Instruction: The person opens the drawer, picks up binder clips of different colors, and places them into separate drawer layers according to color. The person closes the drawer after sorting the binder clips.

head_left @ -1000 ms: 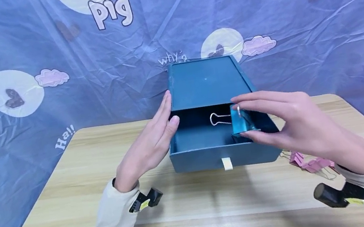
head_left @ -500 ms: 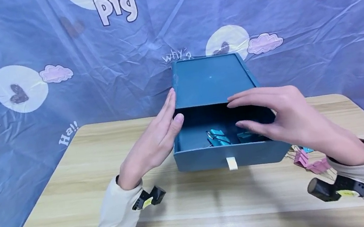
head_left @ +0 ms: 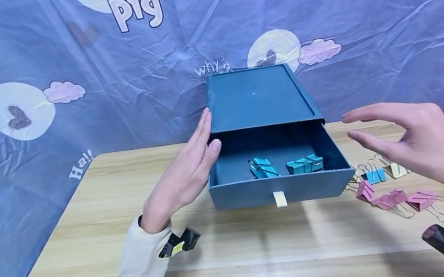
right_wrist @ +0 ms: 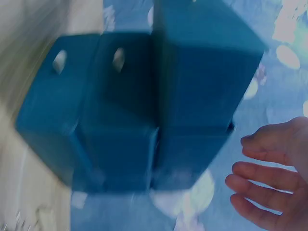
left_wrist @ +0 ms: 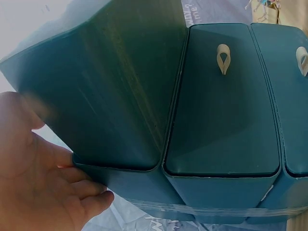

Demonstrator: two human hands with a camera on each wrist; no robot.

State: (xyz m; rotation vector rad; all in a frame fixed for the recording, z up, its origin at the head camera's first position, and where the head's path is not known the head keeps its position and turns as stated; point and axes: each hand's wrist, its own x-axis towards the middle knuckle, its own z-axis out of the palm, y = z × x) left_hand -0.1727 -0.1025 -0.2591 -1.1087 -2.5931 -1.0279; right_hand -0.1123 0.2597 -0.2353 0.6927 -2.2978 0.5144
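Observation:
The top drawer [head_left: 244, 195] of a dark teal drawer unit [head_left: 256, 96] is pulled out. Inside it, in the head view, lie a teal binder clip [head_left: 264, 168] near the middle and another teal binder clip [head_left: 305, 165] to the right. My left hand [head_left: 181, 183] rests with straight fingers against the unit's left side; the left wrist view shows the left hand [left_wrist: 48, 183] at the pulled-out drawer's edge. To the right of the unit, my right hand [head_left: 419, 143] hangs in the air, fingers loosely bent and holding nothing.
On the wooden table [head_left: 234, 272], right of the unit, lie several pink binder clips [head_left: 390, 199], a blue binder clip [head_left: 374, 176] and a cream binder clip [head_left: 396, 170]. Two closed drawers [left_wrist: 224, 110] with cream tabs show in the left wrist view. A printed blue cloth [head_left: 150, 72] hangs behind.
My right hand has let go of a teal binder clip in the drawer, then moved out to the right, above the loose clips. The left hand stays at the unit's side.

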